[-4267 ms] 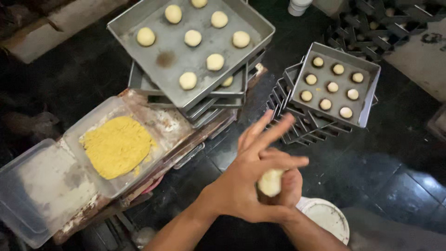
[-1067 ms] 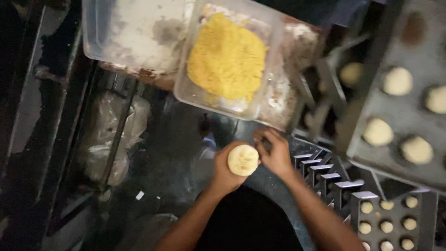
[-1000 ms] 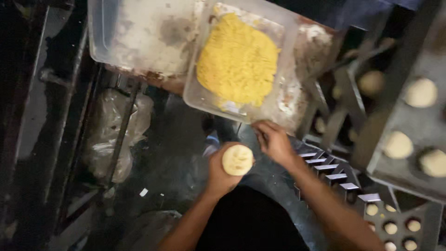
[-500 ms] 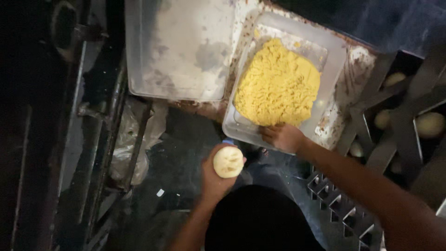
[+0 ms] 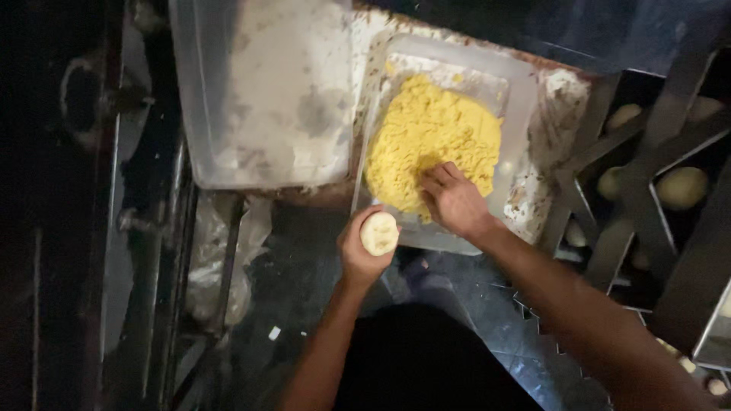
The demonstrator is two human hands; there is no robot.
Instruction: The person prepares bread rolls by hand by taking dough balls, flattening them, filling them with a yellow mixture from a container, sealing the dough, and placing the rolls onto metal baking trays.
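- Dark, dim floor and metal framework fill the head view; a worn work surface [image 5: 560, 91] with flaking edges spans the upper centre.
- Upper left of centre: one clear plastic tub [image 5: 266, 99], its floor smeared with white residue.
- Just beside it, to the right: a second clear plastic tub [image 5: 521, 84] containing a mound of yellow crumbly filling [image 5: 434, 137].
- Left hand [image 5: 364, 251], centre frame: fingers curled up around a flattened round of dough [image 5: 379, 233], which rests in the cupped palm just below the near rim of the second tub.
- Right hand [image 5: 454, 202]: palm down, fingertips pressed into the lower edge of the filling; whether any filling is pinched cannot be told.
- Right edge: stacked metal trays [image 5: 670, 114] with pale dough balls [image 5: 681, 186] visible between the rails.
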